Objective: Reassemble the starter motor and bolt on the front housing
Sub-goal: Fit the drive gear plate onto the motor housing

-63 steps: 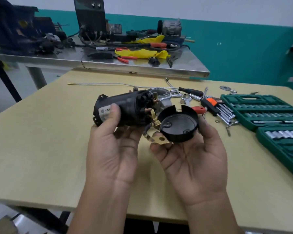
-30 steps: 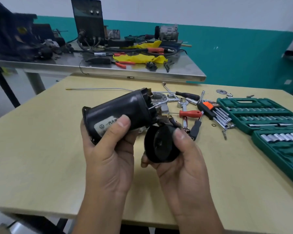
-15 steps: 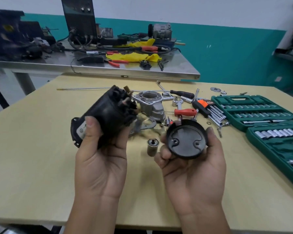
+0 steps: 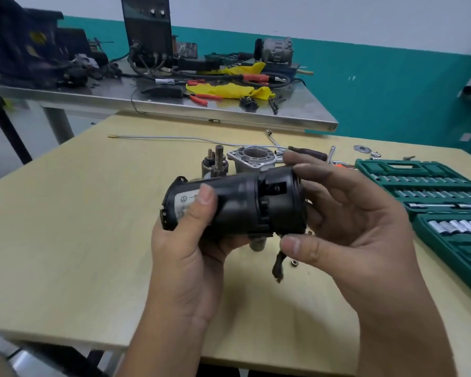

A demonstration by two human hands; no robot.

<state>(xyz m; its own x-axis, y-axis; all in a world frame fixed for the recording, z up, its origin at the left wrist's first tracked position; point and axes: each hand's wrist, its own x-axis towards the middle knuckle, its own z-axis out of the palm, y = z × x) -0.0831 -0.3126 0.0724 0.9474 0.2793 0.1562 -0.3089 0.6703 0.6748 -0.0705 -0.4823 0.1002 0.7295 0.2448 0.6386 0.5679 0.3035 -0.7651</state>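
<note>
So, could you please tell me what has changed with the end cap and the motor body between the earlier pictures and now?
The right hand has brought the black end cap leftward from its spot apart from the motor and now holds it against the brush end of the motor body; a seam still shows. The body has been turned to lie roughly level. The left hand still grips the body, and the aluminium front housing stays on the table.
</note>
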